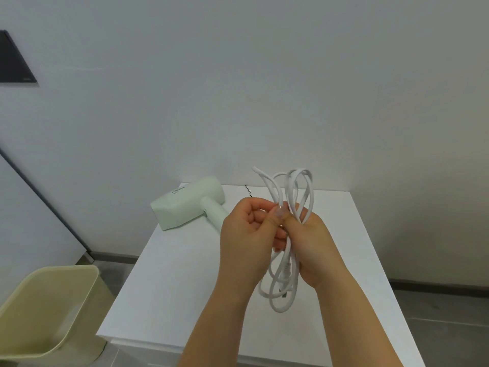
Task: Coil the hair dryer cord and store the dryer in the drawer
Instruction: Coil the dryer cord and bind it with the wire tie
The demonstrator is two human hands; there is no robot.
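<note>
Holds the white cord (pixel 286 263) in a loose looped bundle above the tabletop (pixel 172 287), with the right grip (pixel 315 247) curled round its middle. Pinches a strand near the top of the bundle with the left grip (pixel 246 234), touching the right. Lets the plug (pixel 285 276) hang among the lower loops. Has the pale green hair dryer (pixel 188 205) lying on its side at the tabletop's far left corner. Shows a yellowish bin (pixel 53 300) on the floor, left.

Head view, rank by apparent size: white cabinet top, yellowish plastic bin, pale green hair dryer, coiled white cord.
1. white cabinet top
2. yellowish plastic bin
3. pale green hair dryer and coiled white cord look alike; cord nearer camera.
</note>
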